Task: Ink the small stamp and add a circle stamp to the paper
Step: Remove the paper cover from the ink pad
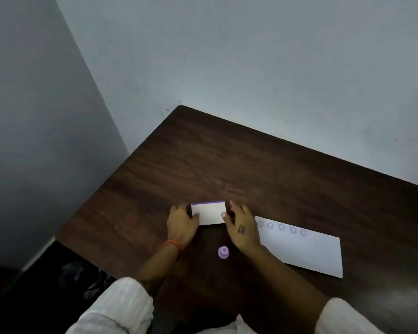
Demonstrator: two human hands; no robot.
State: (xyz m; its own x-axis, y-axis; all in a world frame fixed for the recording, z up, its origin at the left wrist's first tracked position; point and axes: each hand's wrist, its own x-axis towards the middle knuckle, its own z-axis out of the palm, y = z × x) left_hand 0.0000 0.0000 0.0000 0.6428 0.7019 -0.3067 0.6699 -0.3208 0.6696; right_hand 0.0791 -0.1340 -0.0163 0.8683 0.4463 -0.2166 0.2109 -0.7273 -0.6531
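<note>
A white ink pad box point(209, 212) with a purple far edge lies on the dark wooden table point(227, 165), lid shut. My left hand point(181, 222) grips its left side and my right hand point(241, 227) grips its right side, a thumb on the lid at each end. The small purple stamp point(223, 252) stands upright on the table between my wrists, nearer to me, touched by neither hand. A white sheet of paper point(304, 251) lies to the right, with a row of several purple circle prints point(281, 227) along its far edge.
Grey walls meet behind the table's far corner. The table's left edge drops to a dark floor where shoes point(82, 278) lie. White sleeves point(121, 307) show at the bottom.
</note>
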